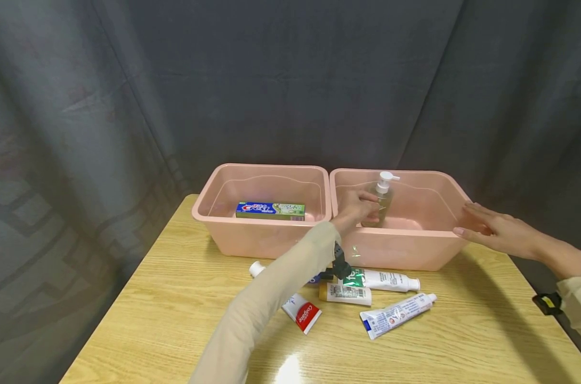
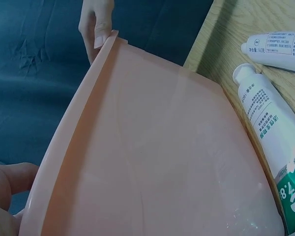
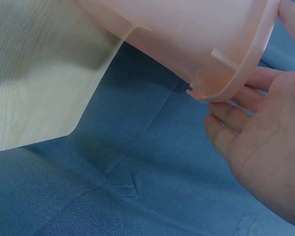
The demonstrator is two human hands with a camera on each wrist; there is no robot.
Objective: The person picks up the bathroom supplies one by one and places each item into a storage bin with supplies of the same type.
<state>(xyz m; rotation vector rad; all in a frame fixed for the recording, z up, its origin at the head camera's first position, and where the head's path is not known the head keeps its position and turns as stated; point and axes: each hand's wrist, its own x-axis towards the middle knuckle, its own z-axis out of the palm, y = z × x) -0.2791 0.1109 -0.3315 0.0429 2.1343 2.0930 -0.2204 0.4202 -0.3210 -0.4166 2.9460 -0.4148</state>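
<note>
In the head view, my left hand (image 1: 352, 209) reaches over the front rim into the right pink bin (image 1: 415, 248). Its bent fingers hold the side of a clear pump bottle (image 1: 385, 201) with a white pump top, which leans slightly; the bottle's base is partly hidden. In the left wrist view, only part of the left fingers (image 2: 12, 179) shows beyond the rim. My right hand (image 1: 506, 232) rests at the right end of the same bin, its extended fingers touching the rim. The right wrist view shows these fingers (image 3: 231, 118) against the rim's outer side.
A left pink bin (image 1: 257, 240) adjoins the right one and contains a Crest toothpaste box (image 1: 269, 210). On the wooden table (image 1: 175, 309) before the bins lie a Colgate tube (image 1: 302, 313), a green-white tube (image 1: 386, 281), a small gold-capped tube (image 1: 347, 294) and a blue-white tube (image 1: 398, 316).
</note>
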